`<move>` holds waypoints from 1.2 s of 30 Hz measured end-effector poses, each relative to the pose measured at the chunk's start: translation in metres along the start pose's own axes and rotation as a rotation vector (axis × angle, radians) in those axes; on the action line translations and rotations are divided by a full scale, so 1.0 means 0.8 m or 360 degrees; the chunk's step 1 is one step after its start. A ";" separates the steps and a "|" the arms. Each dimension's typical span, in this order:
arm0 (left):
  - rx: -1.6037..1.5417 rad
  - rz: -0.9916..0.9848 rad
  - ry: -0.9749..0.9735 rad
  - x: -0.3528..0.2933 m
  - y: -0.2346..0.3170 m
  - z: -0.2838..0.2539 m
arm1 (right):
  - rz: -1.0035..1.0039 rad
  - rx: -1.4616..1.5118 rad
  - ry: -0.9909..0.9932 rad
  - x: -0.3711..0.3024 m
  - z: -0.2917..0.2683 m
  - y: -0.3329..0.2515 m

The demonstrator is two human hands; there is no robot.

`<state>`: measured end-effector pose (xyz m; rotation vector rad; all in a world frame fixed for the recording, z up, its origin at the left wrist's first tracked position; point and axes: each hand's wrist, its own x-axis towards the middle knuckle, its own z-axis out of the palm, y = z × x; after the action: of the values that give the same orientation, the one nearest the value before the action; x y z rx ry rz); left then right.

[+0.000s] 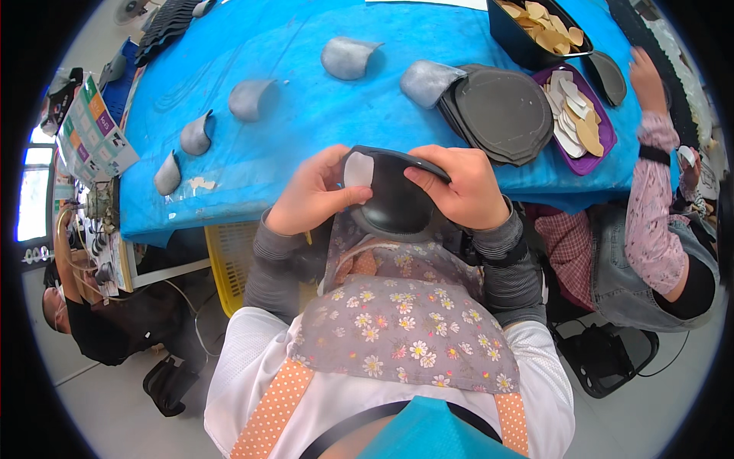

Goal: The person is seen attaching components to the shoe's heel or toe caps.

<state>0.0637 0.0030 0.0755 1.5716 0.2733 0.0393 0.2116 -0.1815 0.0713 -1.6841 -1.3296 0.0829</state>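
Both my hands hold a black curved, shell-like piece (pixel 401 203) in front of my apron, at the table's near edge. With my left hand (pixel 310 195) I grip its left side. The left thumb presses on a small white rounded patch (pixel 358 170) lying against the black surface. My right hand (pixel 468 187) is closed on the right rim, its thumb on the inner face and its fingers hidden behind. Several grey curved pieces (pixel 348 59) stand in a loose row on the blue table cover (pixel 306 122). Another grey curved piece (pixel 428 83) touches a stack of dark flat pieces (pixel 505 107).
Right of the stack, a purple tray (pixel 609 149) holds white and tan patches. Behind it a black bin (pixel 508 34) contains tan pieces. A co-worker's arm (pixel 657 183) reaches onto the table at right. A yellow crate (pixel 222 275) sits below the table edge. Another person works at far left.
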 end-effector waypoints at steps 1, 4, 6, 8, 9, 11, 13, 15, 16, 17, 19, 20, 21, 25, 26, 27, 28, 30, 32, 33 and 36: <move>-0.0003 0.0040 -0.0069 -0.001 0.001 -0.001 | -0.0007 -0.0004 -0.0008 0.000 -0.001 -0.001; 0.0138 -0.0209 -0.0128 0.000 0.003 -0.002 | 0.0210 0.0338 -0.0100 -0.002 -0.008 -0.003; -0.0009 -0.0062 -0.0165 0.002 0.000 0.003 | 0.0379 0.0555 -0.0345 -0.003 -0.013 -0.004; -0.0066 0.0052 -0.0086 0.004 -0.002 0.007 | 0.0407 0.0621 -0.0356 -0.004 -0.012 -0.005; 0.0016 0.0039 -0.0121 0.005 -0.003 0.009 | 0.0460 0.0666 -0.0372 -0.004 -0.012 -0.006; 0.0097 0.0027 -0.0149 0.006 -0.004 0.010 | 0.0433 0.0626 -0.0345 -0.005 -0.011 -0.005; 0.0127 0.0100 0.0010 0.007 -0.006 0.009 | 0.0423 0.0574 -0.0317 -0.005 -0.007 -0.005; 0.0085 0.0010 0.0068 0.006 -0.006 0.004 | 0.0240 0.0506 -0.0043 -0.006 0.000 -0.003; 0.0080 -0.0128 0.0049 0.005 -0.007 0.001 | 0.0227 0.0513 -0.0035 -0.006 0.000 -0.001; 0.0097 -0.0405 0.0024 0.002 -0.007 -0.001 | 0.0127 0.0348 0.0095 -0.005 0.001 0.001; 0.0034 -0.0391 -0.0038 -0.003 -0.010 -0.002 | -0.0033 0.0198 0.0276 -0.002 0.004 0.005; 0.0011 -0.0445 -0.0019 -0.005 -0.011 -0.002 | -0.0040 0.0202 0.0266 -0.001 0.005 0.006; -0.0086 -0.0467 0.0047 -0.008 -0.013 -0.001 | -0.0083 0.0151 0.0267 -0.001 0.006 0.006; -0.0004 -0.0311 0.0117 -0.014 -0.016 -0.002 | -0.0159 -0.0023 0.0205 -0.005 0.007 0.003; 0.0005 -0.0313 -0.0008 -0.015 -0.014 -0.004 | -0.0163 -0.0023 0.0203 -0.006 0.006 0.002; 0.0057 -0.0376 -0.0092 -0.015 -0.012 -0.004 | -0.0191 -0.0037 0.0166 -0.007 0.005 0.003; 0.0016 -0.0313 -0.0135 -0.014 -0.009 -0.005 | -0.0217 -0.0053 0.0131 -0.008 0.004 0.003; 0.0116 -0.0452 -0.0079 -0.014 -0.004 -0.001 | -0.0182 0.0007 0.0160 -0.009 0.006 0.005; -0.0130 -0.0216 0.0005 -0.012 -0.004 0.009 | -0.0155 0.0071 0.0179 -0.011 0.009 0.005; -0.0202 -0.0081 0.0071 -0.012 -0.004 0.012 | -0.0106 0.0195 0.0126 -0.013 0.013 0.004; -0.0405 -0.0083 0.0085 -0.010 -0.011 0.011 | 0.0015 0.0383 0.0044 -0.020 0.020 -0.003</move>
<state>0.0563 -0.0071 0.0675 1.3116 0.3380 0.0726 0.1942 -0.1841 0.0562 -1.4830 -1.2387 0.2163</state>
